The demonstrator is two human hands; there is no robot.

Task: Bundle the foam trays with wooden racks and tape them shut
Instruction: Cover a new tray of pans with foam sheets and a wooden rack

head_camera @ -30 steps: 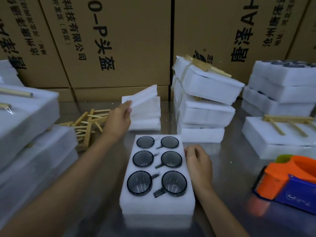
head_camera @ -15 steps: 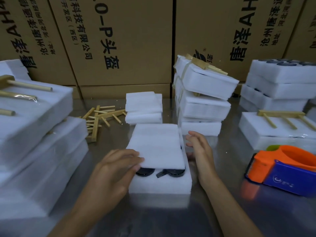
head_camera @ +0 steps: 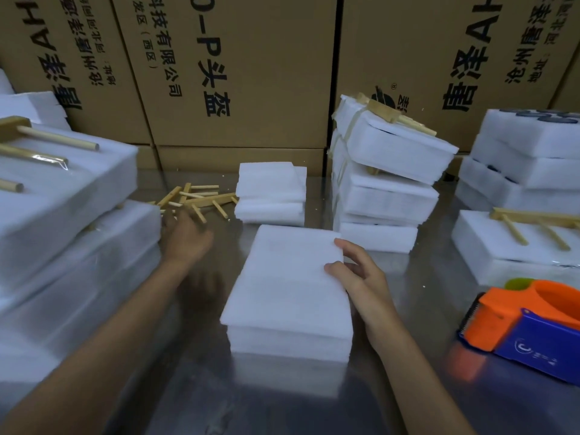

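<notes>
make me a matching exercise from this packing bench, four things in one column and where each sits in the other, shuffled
Things:
1. tape dispenser
2. loose wooden racks
3. foam lid sheet
4. left hand

Places:
A. on top of the centre foam tray, with the right hand at its right edge
B. near right corner of the table
C. in a pile on the table, left of the small stack of foam sheets
D. reaching out just short of the wooden pile, blurred

Pairs: 1-B, 2-C, 3-A, 4-D
</notes>
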